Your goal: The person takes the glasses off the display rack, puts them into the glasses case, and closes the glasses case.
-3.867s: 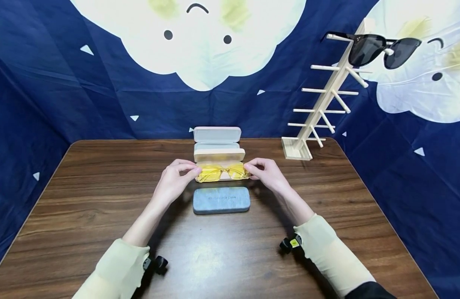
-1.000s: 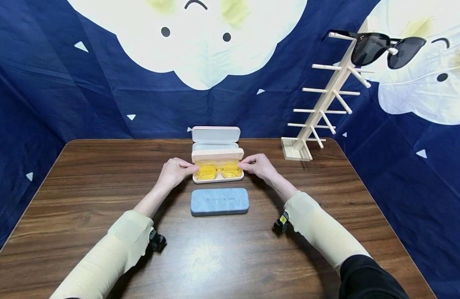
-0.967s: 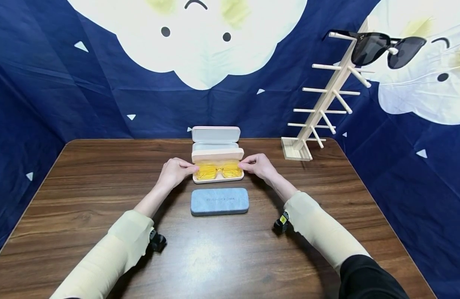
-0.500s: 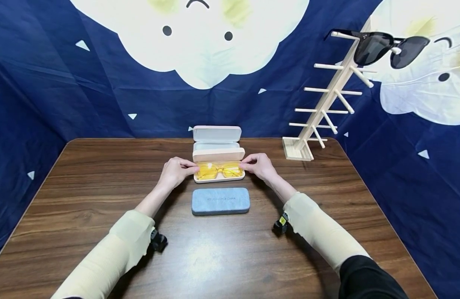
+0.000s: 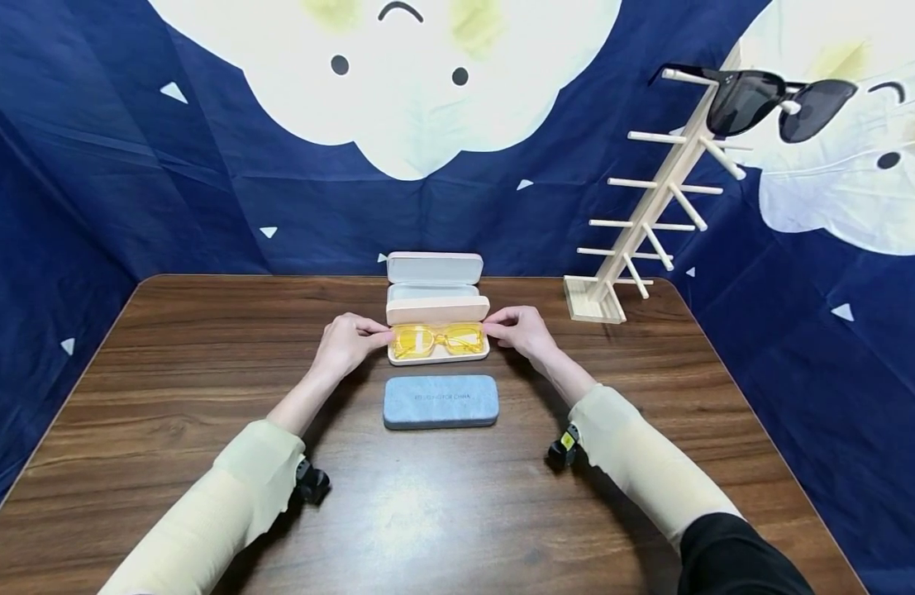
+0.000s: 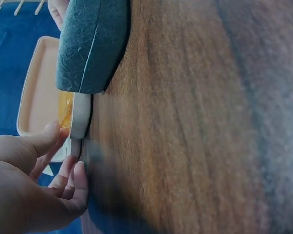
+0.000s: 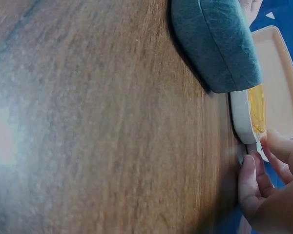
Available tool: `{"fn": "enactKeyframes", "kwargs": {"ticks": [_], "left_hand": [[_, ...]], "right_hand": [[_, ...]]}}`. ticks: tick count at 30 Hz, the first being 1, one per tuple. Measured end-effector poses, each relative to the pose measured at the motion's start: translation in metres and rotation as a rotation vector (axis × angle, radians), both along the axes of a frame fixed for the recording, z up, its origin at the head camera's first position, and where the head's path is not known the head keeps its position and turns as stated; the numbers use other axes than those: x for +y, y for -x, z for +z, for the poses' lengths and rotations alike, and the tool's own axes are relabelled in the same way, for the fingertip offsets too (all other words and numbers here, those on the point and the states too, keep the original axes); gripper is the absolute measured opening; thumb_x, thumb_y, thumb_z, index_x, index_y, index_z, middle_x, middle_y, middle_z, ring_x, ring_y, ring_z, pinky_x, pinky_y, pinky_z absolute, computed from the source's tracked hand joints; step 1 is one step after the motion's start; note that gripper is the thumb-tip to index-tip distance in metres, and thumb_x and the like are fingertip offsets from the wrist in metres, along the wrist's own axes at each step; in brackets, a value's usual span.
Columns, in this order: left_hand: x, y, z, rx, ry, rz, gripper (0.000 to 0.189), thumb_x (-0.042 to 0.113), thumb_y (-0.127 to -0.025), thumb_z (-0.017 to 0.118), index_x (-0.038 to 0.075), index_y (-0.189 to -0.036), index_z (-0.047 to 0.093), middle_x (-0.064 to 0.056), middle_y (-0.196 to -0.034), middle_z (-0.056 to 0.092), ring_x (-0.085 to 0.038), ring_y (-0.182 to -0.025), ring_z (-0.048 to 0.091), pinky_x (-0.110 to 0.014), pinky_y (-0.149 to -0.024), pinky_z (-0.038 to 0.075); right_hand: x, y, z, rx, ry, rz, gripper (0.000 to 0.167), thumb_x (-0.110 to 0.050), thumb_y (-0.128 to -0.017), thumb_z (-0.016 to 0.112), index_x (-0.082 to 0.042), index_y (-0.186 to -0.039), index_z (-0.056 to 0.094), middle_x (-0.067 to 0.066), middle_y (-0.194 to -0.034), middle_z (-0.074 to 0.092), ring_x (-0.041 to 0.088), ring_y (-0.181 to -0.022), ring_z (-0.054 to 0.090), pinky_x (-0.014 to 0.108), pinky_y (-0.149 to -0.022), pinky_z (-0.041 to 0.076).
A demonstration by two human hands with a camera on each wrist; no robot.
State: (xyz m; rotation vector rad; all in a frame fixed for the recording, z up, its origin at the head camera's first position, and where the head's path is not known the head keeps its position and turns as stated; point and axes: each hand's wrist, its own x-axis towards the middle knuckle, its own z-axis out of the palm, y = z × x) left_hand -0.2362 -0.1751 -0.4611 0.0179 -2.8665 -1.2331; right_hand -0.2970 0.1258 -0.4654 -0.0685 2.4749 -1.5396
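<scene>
- Yellow glasses [image 5: 414, 340] at the lower half of the front case [image 5: 445, 359], lenses facing up, between both hands; whether resting on the lining or held just above, cannot tell.
- With the left hand [image 5: 348, 343]: thumb and forefinger nearly together, pinching the glasses by their left end; other fingers [image 6: 80, 180] bent loosely beside the case end in the left wrist view.
- With the right hand [image 5: 526, 332]: a matching narrow pinch on the right end, remaining fingers bent low near the desk [image 5: 174, 397].
- Pink inside the front case, with its lid raised at the back.
- Right behind that lid, a second case [image 5: 435, 268], also open, with a pale grey inside.
- Nearer the person, just in front of the glasses: a closed blue case [image 5: 440, 402] with faint lettering on top.
- On both forearms, cream sleeves [image 5: 226, 496], each with a small black camera [image 5: 312, 482] at the wrist.
- At the far right of the desk, a pale wooden stand [image 5: 656, 196] with rows of pegs; dark sunglasses [image 5: 745, 101] on the topmost ones.
- Behind everything, navy cloth [image 5: 204, 190] with large white clouds and small white triangles.
</scene>
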Motion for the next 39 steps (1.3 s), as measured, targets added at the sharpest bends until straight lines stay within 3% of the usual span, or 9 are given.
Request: {"fn": "enactKeyframes", "kwargs": {"ticks": [5, 10, 15, 18, 22, 25, 30, 39], "left_hand": [[-0.003, 0.000, 0.002, -0.004, -0.001, 0.000, 0.026, 0.031, -0.094, 0.075, 0.009, -0.107, 0.082, -0.019, -0.120, 0.073, -0.033, -0.117, 0.064, -0.046, -0.097, 0.052], [-0.006, 0.003, 0.008, -0.035, -0.011, 0.032, 0.031, 0.032, -0.100, 0.065, 0.009, -0.116, 0.078, -0.020, -0.127, 0.070, -0.036, -0.120, 0.062, -0.049, -0.100, 0.050], [-0.009, 0.004, 0.014, -0.080, -0.023, 0.060, 0.040, 0.039, -0.103, 0.058, 0.009, -0.124, 0.074, -0.021, -0.134, 0.067, -0.038, -0.128, 0.059, -0.051, -0.106, 0.047], [-0.010, 0.004, 0.016, -0.114, -0.036, 0.076, 0.054, 0.053, -0.103, 0.053, 0.010, -0.130, 0.070, -0.021, -0.122, 0.072, -0.037, -0.120, 0.063, -0.049, -0.104, 0.048], [-0.011, 0.007, 0.019, -0.183, -0.101, 0.064, 0.079, 0.074, -0.098, 0.043, 0.009, -0.137, 0.065, -0.021, -0.119, 0.072, -0.033, -0.109, 0.066, -0.045, -0.098, 0.052], [-0.011, 0.011, 0.022, -0.248, -0.172, 0.028, 0.091, 0.081, -0.095, 0.039, 0.006, -0.139, 0.063, -0.018, -0.137, 0.066, -0.032, -0.118, 0.064, -0.045, -0.100, 0.055], [-0.012, 0.017, 0.025, -0.374, -0.248, -0.009, 0.090, 0.078, -0.096, 0.039, 0.002, -0.139, 0.061, -0.019, -0.146, 0.059, -0.031, -0.126, 0.057, -0.045, -0.106, 0.054], [-0.010, 0.024, 0.029, -0.519, -0.231, -0.040, 0.095, 0.081, -0.093, 0.042, 0.001, -0.140, 0.060, -0.018, -0.147, 0.058, -0.028, -0.126, 0.051, -0.043, -0.108, 0.050]], "right_hand": [[0.001, 0.002, 0.001, -0.035, 0.060, 0.009, 0.024, -0.012, -0.093, 0.076, 0.005, -0.111, 0.075, -0.004, -0.087, 0.072, 0.005, -0.076, 0.061, 0.021, -0.068, 0.057], [0.004, 0.005, 0.004, -0.070, 0.136, -0.007, 0.026, -0.010, -0.100, 0.066, 0.007, -0.119, 0.069, 0.009, -0.100, 0.071, 0.012, -0.081, 0.064, 0.024, -0.072, 0.059], [0.006, 0.008, 0.010, -0.111, 0.143, -0.035, 0.031, -0.019, -0.105, 0.058, 0.004, -0.124, 0.067, 0.016, -0.109, 0.070, 0.014, -0.084, 0.067, 0.023, -0.072, 0.059], [0.007, 0.010, 0.013, -0.133, 0.133, -0.037, 0.038, -0.028, -0.107, 0.056, 0.003, -0.125, 0.067, 0.019, -0.113, 0.071, 0.013, -0.083, 0.067, 0.023, -0.071, 0.059], [0.008, 0.012, 0.017, -0.156, 0.131, -0.017, 0.051, -0.040, -0.107, 0.053, 0.005, -0.128, 0.065, 0.017, -0.108, 0.070, 0.012, -0.081, 0.066, 0.024, -0.072, 0.060], [0.010, 0.013, 0.019, -0.186, 0.121, 0.011, 0.060, -0.049, -0.105, 0.052, 0.005, -0.129, 0.064, 0.013, -0.106, 0.068, 0.012, -0.082, 0.065, 0.026, -0.074, 0.060], [0.011, 0.016, 0.022, -0.260, 0.071, 0.069, 0.073, -0.063, -0.102, 0.047, 0.001, -0.134, 0.062, 0.013, -0.117, 0.067, 0.017, -0.092, 0.067, 0.031, -0.082, 0.061], [0.007, 0.019, 0.035, -0.327, -0.048, 0.131, 0.082, -0.073, -0.097, 0.043, -0.002, -0.134, 0.062, 0.017, -0.128, 0.066, 0.024, -0.106, 0.066, 0.041, -0.095, 0.060]]}}
